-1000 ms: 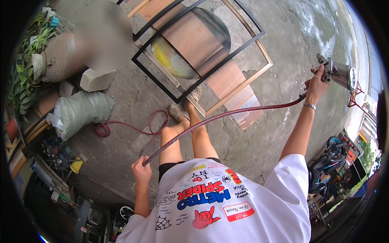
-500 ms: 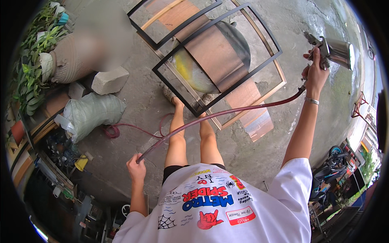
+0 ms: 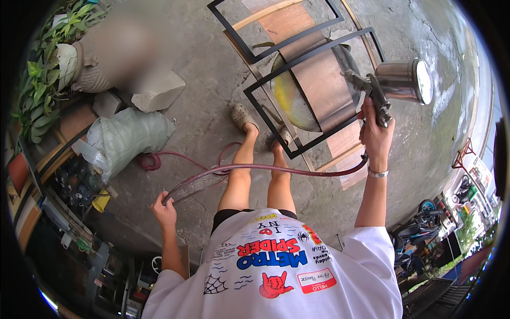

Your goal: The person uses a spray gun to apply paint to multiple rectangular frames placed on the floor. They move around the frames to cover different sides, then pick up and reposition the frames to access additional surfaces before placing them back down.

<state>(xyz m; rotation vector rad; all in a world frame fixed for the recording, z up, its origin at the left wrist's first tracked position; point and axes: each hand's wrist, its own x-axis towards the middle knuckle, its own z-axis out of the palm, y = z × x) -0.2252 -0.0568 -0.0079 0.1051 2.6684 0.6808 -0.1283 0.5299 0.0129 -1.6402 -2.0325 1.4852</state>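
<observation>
My right hand (image 3: 374, 133) grips a metal spray gun (image 3: 378, 98) with a silver cup (image 3: 401, 80), held over the right side of the frames. A maroon hose (image 3: 287, 171) runs from the gun across my body to my left hand (image 3: 164, 208), whose fingers are closed round it. Ahead, black rectangular frames (image 3: 267, 81) and pale wooden frames (image 3: 229, 40) lie over plywood boards (image 3: 313, 87) on a round, paint-stained support (image 3: 288, 106), with yellow on its left side.
A stuffed sack (image 3: 127, 143), a concrete block (image 3: 158, 94), plants (image 3: 40, 80) and coiled hose (image 3: 150, 162) are at the left. My feet (image 3: 244, 119) stand just short of the frames. Tools and clutter (image 3: 93, 223) fill the lower left. A motorbike (image 3: 419, 234) stands at the right.
My right hand has swung leftward with the spray gun, from the far right to over the frames. My left hand has shifted left with the hose. The frames sit further right in view.
</observation>
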